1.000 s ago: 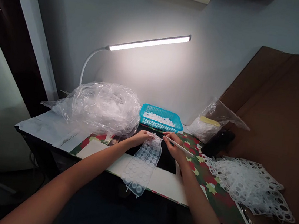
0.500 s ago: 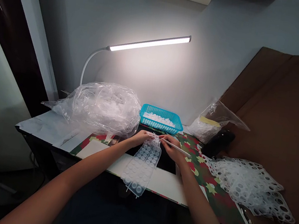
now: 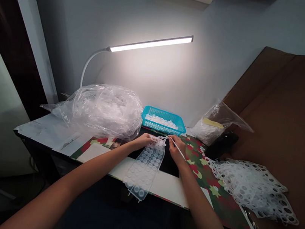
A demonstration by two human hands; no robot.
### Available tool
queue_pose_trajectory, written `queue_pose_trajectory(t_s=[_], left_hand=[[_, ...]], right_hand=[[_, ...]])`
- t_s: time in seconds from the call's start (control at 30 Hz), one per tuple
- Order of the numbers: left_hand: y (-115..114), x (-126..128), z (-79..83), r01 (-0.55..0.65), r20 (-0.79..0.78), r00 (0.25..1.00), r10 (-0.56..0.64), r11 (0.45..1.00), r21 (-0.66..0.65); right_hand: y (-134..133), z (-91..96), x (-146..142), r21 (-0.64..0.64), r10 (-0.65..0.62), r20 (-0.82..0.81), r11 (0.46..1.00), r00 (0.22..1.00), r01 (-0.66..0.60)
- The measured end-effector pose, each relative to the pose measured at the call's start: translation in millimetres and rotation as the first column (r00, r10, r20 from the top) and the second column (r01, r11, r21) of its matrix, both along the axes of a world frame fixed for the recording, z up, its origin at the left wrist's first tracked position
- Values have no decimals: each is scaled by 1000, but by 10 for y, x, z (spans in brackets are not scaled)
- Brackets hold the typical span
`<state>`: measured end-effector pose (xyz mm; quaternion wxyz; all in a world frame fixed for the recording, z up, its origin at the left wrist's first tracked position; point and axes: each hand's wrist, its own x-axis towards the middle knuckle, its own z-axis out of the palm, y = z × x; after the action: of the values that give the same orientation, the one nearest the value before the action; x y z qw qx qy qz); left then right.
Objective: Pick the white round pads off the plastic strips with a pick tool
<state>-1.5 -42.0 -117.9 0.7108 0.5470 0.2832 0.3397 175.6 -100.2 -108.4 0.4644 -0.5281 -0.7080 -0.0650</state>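
A translucent sheet of moulded round pieces (image 3: pixel 144 170) hangs from the dark middle of the table over its front edge. My left hand (image 3: pixel 144 141) pinches the far end of this sheet, fingers closed on its edge. Beside it, my right hand (image 3: pixel 176 148) is closed around a thin white stick (image 3: pixel 178 149) that slants down to the right. The fingertips of that hand are at a lacy strip (image 3: pixel 162 138) with holes along the sheet's far end. Whether the stick's tip touches the strip is too small to tell.
A blue basket (image 3: pixel 163 127) with small white pieces stands behind my hands. To the left lies a big clear plastic bag (image 3: pixel 104 111). On the right are a pile of perforated sheets (image 3: pixel 256 189), a black object (image 3: pixel 221 146) and a smaller bag (image 3: pixel 207 132). A lamp (image 3: pixel 151 44) shines above.
My right hand has shifted slightly up and right, away from my left hand. The white stick has tilted more steeply, and the lacy strip now shows between the hands.
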Motion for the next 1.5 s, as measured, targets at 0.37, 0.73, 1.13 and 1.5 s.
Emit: queue_pose_trajectory(t_s=[0.37,0.73,1.13,1.5], left_hand=[[-2,-6,-6,15,-3,1000,-15,1000,11],[7,-11,-31,2,43,999,-3,1000,12],[10,-12,-48,-28,1,1000,28,999,39],[40,-10,-74,-16,14,1000,16,999,40]], right_hand=[[35,-18,106,51,-151,-48,987,987,153],[-98,89,95,-33,39,8,999,999,-39],[-95,1,-27,-180,319,8,933,948,-312],[-122,14,-83,-125,241,197,968,950,-219]])
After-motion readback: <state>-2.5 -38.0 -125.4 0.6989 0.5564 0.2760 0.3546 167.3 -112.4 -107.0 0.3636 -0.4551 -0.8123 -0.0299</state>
